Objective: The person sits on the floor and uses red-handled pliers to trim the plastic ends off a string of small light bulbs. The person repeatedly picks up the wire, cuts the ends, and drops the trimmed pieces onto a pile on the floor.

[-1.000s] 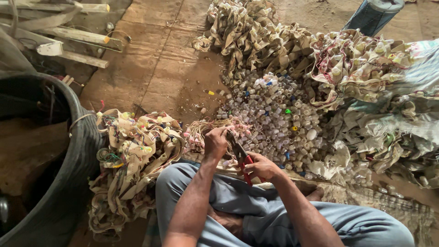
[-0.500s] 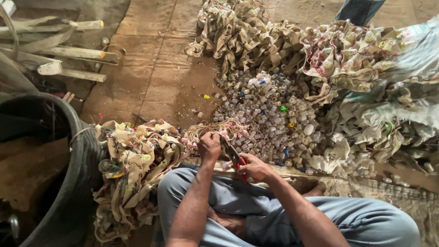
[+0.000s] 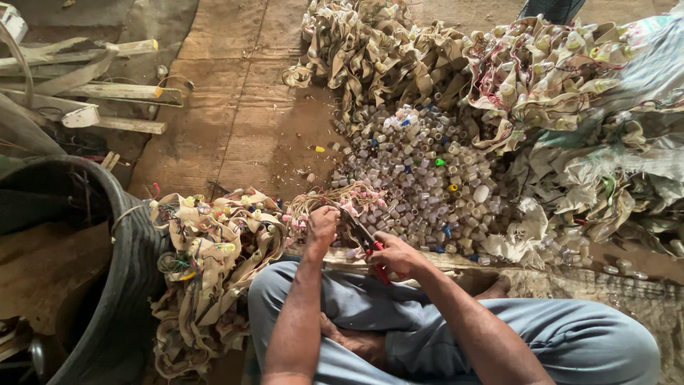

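The left hand (image 3: 322,225) grips a wired cloth strip (image 3: 335,199) taut while the right hand (image 3: 397,254) closes around red-handled cutters (image 3: 370,246), so the blades reach it, near the far pile of small plastic caps (image 3: 420,171).

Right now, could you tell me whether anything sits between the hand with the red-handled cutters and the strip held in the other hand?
Nothing visible does. The right hand holds the red-handled cutters right at the strip gripped by the left hand.
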